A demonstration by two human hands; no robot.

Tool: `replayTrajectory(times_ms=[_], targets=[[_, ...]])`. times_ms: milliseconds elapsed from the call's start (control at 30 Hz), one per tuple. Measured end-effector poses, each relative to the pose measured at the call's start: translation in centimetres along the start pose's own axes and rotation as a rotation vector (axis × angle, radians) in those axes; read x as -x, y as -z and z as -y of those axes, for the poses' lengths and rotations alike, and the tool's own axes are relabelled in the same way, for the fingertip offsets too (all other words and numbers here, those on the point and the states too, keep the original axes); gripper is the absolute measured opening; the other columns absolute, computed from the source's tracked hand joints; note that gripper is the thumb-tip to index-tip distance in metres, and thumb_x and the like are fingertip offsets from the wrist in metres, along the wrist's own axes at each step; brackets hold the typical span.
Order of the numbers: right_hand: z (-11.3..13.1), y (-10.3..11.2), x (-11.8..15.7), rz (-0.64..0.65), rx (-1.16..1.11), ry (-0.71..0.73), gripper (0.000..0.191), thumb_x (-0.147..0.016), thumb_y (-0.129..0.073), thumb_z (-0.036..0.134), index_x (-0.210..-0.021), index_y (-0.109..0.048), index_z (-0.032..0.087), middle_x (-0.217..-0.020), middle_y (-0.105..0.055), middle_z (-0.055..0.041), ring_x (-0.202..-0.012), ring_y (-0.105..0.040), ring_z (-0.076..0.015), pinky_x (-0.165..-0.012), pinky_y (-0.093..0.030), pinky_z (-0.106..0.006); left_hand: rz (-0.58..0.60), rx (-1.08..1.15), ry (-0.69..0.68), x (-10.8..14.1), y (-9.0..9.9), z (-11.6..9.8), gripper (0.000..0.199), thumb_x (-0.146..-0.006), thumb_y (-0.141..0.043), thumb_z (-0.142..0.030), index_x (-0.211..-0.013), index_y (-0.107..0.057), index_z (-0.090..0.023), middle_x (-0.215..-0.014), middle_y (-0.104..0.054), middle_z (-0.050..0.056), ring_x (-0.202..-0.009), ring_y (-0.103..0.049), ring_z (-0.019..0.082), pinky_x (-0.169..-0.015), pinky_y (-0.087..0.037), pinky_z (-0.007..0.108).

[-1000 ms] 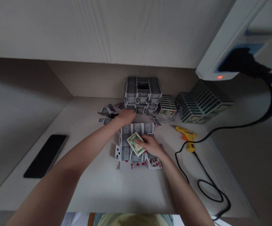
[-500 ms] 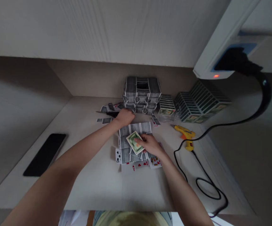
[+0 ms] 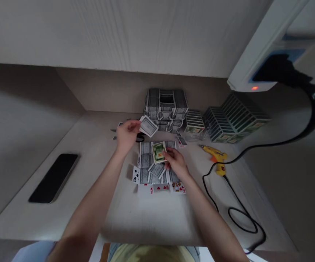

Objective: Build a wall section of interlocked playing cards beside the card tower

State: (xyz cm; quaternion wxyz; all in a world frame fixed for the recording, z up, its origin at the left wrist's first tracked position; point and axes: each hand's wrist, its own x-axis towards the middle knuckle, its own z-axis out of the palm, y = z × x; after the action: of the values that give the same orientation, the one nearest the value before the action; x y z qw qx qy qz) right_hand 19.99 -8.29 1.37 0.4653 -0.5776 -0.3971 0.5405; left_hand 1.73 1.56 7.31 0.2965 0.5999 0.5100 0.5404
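Observation:
Raised just left of centre, my left hand pinches grey-backed cards at their left edge. My right hand has its fingers closed on a green card box. Below and around the box lies a flat panel of grey-backed cards, with loose cards on its middle and face-up cards sticking out along its near edge. Black-handled scissors lie below the held cards, partly hidden by my left hand.
A box built of cards stands at the back. Stacked card packs are at the back right. A yellow glue gun with its cable lies right, a black phone left. A power strip hangs upper right.
My left hand has moved up and left from the scissors and now holds grey-backed cards. The green card box in my right hand has shifted up and turned more upright.

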Motion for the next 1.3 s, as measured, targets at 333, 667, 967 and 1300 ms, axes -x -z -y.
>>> replayTrajectory(times_ms=[333,667,967,1300], targets=[[0.8,0.2,0.3,-0.02,-0.656,0.303,0.04,-0.065,-0.066,0.023,-0.104,-0.056,0.023,-0.12,-0.058,-0.0046,-0.12,-0.048,-0.0177,-0.107,-0.032,-0.038,-0.127,0.467,0.379,5.7,0.2,2.8,0.044,-0.06,-0.07,-0.031,-0.099,-0.056,-0.015,-0.079,-0.064,0.001,-0.07,-0.063,0.011,-0.07,-0.055,0.03],[0.6,-1.1,1.1,0.021,-0.432,0.199,0.032,-0.067,-0.069,0.033,-0.097,-0.061,0.023,-0.097,-0.067,-0.002,-0.075,-0.064,-0.0163,-0.064,-0.054,-0.03,0.023,0.438,0.345,7.6,0.4,0.4,0.031,-0.058,-0.073,-0.035,-0.077,-0.06,-0.014,-0.066,-0.061,-0.002,-0.059,-0.058,0.011,-0.053,-0.054,0.026],[0.1,-1.6,1.5,-0.016,-0.368,0.159,0.028,-0.064,-0.071,0.035,-0.085,-0.059,0.02,-0.067,-0.066,0.0031,-0.051,-0.059,-0.0127,-0.048,-0.05,-0.026,0.142,0.444,0.349,10.7,-2.7,-0.8,0.029,-0.074,-0.059,-0.038,-0.094,-0.051,-0.018,-0.088,-0.062,0.002,-0.074,-0.062,0.015,-0.06,-0.054,0.027],[0.1,-1.7,1.8,-0.168,-0.234,0.237,0.03,-0.076,-0.056,0.048,-0.088,-0.057,0.02,-0.055,-0.063,0.0027,-0.046,-0.061,-0.0159,-0.043,-0.051,-0.028,0.084,0.331,0.368,10.1,-3.4,1.6,0.03,-0.078,-0.053,-0.045,-0.072,-0.053,-0.016,-0.047,-0.047,-0.006,-0.041,-0.042,0.007,-0.043,-0.034,0.018]])
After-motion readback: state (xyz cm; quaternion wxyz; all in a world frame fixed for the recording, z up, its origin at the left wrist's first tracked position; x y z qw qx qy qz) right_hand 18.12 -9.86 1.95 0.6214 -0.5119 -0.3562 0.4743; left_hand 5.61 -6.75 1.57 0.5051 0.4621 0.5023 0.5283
